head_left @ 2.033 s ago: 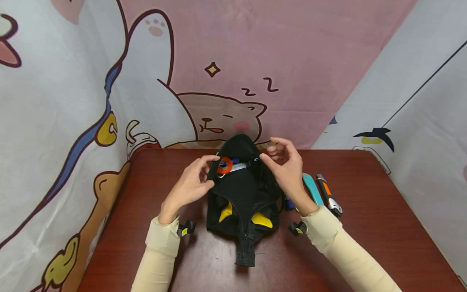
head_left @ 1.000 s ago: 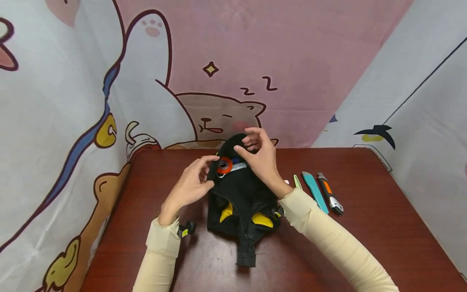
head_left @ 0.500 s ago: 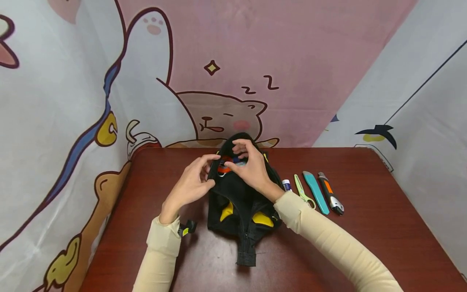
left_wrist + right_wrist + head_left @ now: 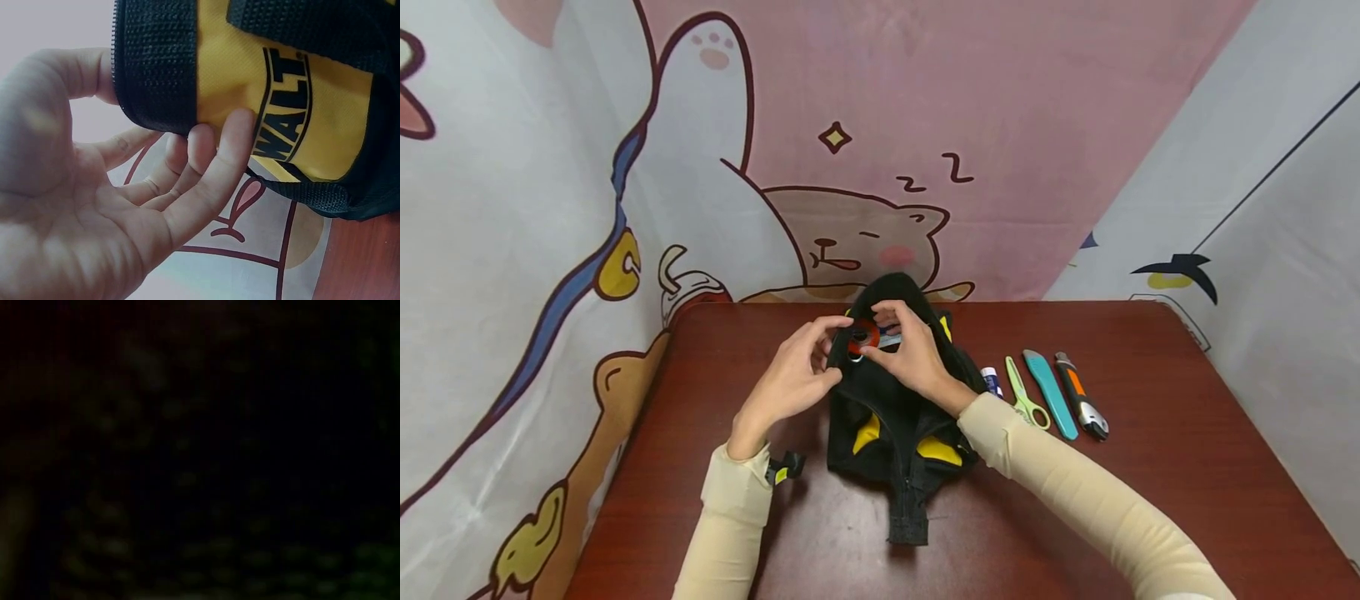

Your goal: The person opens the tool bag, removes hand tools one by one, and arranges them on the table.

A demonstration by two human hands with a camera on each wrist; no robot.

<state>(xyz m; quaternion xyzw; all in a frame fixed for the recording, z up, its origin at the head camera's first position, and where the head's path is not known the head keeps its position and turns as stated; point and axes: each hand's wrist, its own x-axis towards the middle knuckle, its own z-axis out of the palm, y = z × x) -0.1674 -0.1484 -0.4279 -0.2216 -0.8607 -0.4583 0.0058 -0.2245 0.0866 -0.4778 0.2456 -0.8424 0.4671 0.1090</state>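
A black and yellow tool bag [image 4: 880, 396] stands with its zipped mouth spread apart. My left hand [image 4: 786, 387] grips the bag's left rim; in the left wrist view its thumb goes behind the black edge and its fingertips lie on the yellow side with lettering. My right hand [image 4: 917, 354] reaches over the mouth, thumb and fingers apart. Between them shows a round orange-rimmed thing [image 4: 872, 338], perhaps a tape roll, inside the bag. Beside it lies a silvery tool [image 4: 891, 340], partly covered by the fingers. The right wrist view is nearly black.
On the brown table [image 4: 1165, 500], right of the bag, lie a glue stick [image 4: 992, 382], light green scissors [image 4: 1018, 387], a teal cutter [image 4: 1050, 395] and a black, orange and silver utility knife [image 4: 1081, 397]. A patterned cloth [image 4: 1037, 125] hangs behind.
My right hand has left the bag's right rim and moved left and down over the mouth, close to the orange-rimmed thing. The left hand keeps its grip on the rim.
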